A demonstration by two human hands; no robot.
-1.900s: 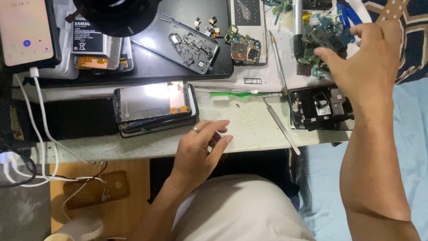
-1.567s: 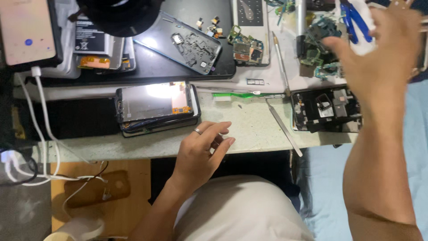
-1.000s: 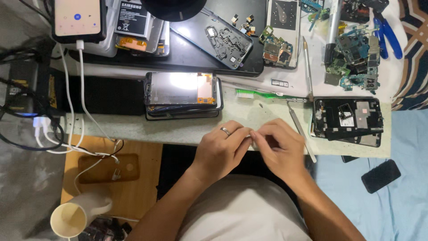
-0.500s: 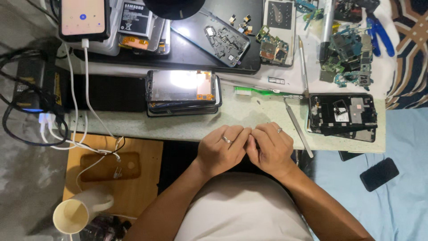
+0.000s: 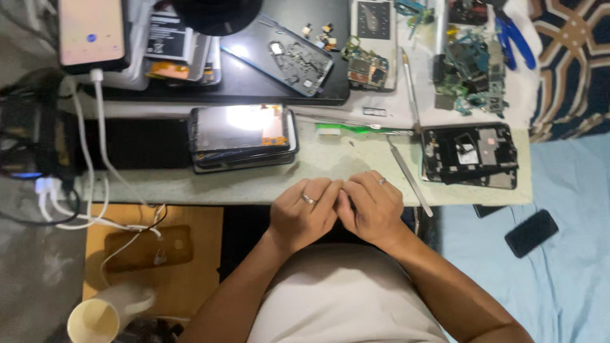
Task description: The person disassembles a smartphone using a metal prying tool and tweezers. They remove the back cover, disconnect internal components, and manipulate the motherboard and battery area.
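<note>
We press our left hand [image 5: 304, 213] and right hand [image 5: 372, 206] together at the table's [image 5: 222, 187] near edge, fingers curled; whether they pinch anything we cannot tell, with the stacked phone screens [image 5: 243, 136] just beyond

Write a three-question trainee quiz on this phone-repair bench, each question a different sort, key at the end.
1. True or false: the left hand and the right hand are pressed together at the near edge of the workbench.
2. What lies just beyond the hands? A) a green-handled tool B) a soldering iron C) a roll of tape
3. Fill in: the opened phone frame lies to the person's ____ of the stack of phone screens.

Key: 1 true; 2 A; 3 right. Whether the fingers pinch anything cannot be seen.
</note>
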